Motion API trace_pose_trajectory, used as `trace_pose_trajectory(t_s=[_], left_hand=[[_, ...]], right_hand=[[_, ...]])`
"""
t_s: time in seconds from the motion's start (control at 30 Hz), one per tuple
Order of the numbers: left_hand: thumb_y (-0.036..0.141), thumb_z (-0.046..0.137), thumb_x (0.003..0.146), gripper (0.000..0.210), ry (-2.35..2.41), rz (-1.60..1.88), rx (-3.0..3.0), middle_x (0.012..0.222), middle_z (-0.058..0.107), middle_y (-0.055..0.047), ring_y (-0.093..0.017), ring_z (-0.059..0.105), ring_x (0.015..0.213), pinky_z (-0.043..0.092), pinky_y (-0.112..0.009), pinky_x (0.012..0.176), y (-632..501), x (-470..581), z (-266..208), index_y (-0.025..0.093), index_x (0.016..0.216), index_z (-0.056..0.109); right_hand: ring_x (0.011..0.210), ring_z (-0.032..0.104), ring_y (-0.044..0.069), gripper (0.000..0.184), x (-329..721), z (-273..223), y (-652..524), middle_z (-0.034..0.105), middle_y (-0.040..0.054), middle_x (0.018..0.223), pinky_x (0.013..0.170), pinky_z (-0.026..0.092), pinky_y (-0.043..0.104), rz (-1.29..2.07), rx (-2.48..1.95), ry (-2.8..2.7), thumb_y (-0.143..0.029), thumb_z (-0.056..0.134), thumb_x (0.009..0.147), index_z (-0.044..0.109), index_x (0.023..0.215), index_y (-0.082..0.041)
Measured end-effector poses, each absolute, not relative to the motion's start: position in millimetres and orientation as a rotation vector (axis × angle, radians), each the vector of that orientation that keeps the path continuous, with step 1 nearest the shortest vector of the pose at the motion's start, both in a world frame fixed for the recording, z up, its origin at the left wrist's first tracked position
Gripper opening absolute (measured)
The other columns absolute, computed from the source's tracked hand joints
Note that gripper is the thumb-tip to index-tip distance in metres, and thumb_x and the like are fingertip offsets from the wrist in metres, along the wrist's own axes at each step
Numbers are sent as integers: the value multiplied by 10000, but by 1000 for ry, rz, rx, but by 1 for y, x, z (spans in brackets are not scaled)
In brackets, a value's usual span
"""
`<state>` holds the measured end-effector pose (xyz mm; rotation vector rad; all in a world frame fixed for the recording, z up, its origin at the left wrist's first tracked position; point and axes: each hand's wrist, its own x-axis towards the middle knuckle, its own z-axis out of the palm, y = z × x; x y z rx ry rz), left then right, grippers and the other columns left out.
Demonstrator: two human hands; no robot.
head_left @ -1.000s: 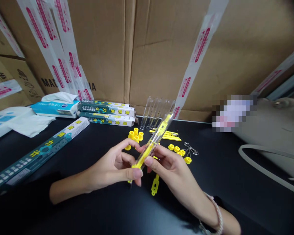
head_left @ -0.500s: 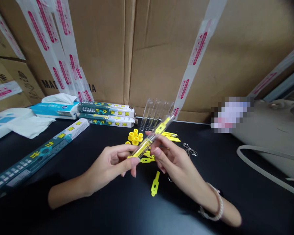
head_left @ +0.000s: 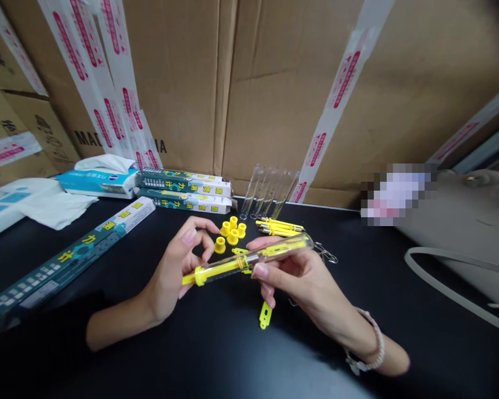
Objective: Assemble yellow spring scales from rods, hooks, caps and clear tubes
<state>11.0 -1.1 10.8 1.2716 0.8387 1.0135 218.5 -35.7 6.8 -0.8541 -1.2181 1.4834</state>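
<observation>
My right hand grips a tube spring scale, thumb in front and fingers behind. Its clear tube slants up to the right, with yellow parts inside and a yellow collar and rod at the lower left end. My left hand is by that end, thumb and index finger raised and apart; its lower fingers are partly hidden behind the rod. Several yellow caps stand just beyond. A flat yellow piece lies below my right hand, and other yellow pieces are half covered by the tube.
Several clear tubes stand at the back near the cardboard. Yellow rods and metal hooks lie right of the caps. Printed boxes, one long box and tissue packs are left. A pale bag sits right.
The spring scale has tipped from steep to nearly level. My left thumb and index finger have come off its lower end and lifted, while my right hand keeps its hold.
</observation>
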Motion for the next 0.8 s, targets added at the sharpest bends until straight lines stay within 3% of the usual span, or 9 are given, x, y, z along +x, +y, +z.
trace_pose_trajectory(t_s=[0.13, 0.3, 0.4, 0.6, 0.7, 0.8], left_hand=[[746, 483, 812, 598, 836, 1001, 1348, 706, 480, 37, -42, 239, 404, 123, -178, 320, -3, 13, 10, 186, 968, 625], [752, 530, 814, 658, 768, 969, 1600, 617, 587, -29, -110, 463, 469, 306, -207, 391, -5, 7, 2, 128, 906, 719], [715, 520, 848, 628, 787, 904, 1545, 515, 556, -8, -114, 489, 383, 329, -191, 344, -4, 5, -1, 116, 903, 701], [541, 559, 883, 435, 824, 910, 1344, 767, 655, -30, -30, 422, 285, 225, -131, 252, 3, 8, 4, 143, 1023, 668], [488, 616, 850, 373, 891, 948, 1275, 731, 619, -12, -8, 378, 306, 230, -123, 259, 8, 9, 7, 122, 842, 691], [446, 661, 843, 378, 942, 974, 1256, 668, 582, 6, 8, 334, 321, 187, -115, 264, 11, 7, 8, 115, 661, 641]], right_hand=[[491, 642, 89, 297, 210, 5, -38, 703, -23, 758, 507, 558, 222, 1520, -843, -1217, -266, 823, 787, 696, 1046, -195], [502, 651, 78, 291, 200, 7, -43, 722, -22, 763, 538, 547, 202, 1558, -855, -1262, -284, 799, 810, 693, 1066, -197], [526, 663, 95, 318, 195, 6, -43, 722, -23, 769, 575, 575, 229, 1560, -875, -1258, -314, 802, 799, 679, 1071, -204], [515, 648, 94, 453, 185, 6, -38, 662, -47, 760, 552, 583, 232, 1583, -865, -1219, -337, 837, 752, 613, 1128, -218], [505, 636, 93, 582, 190, 13, -37, 644, -51, 807, 515, 567, 225, 1649, -933, -1249, -305, 878, 687, 568, 1175, -239], [480, 617, 90, 549, 207, 20, -33, 639, -35, 849, 473, 528, 228, 1705, -1112, -1351, -315, 884, 660, 591, 1115, -219]])
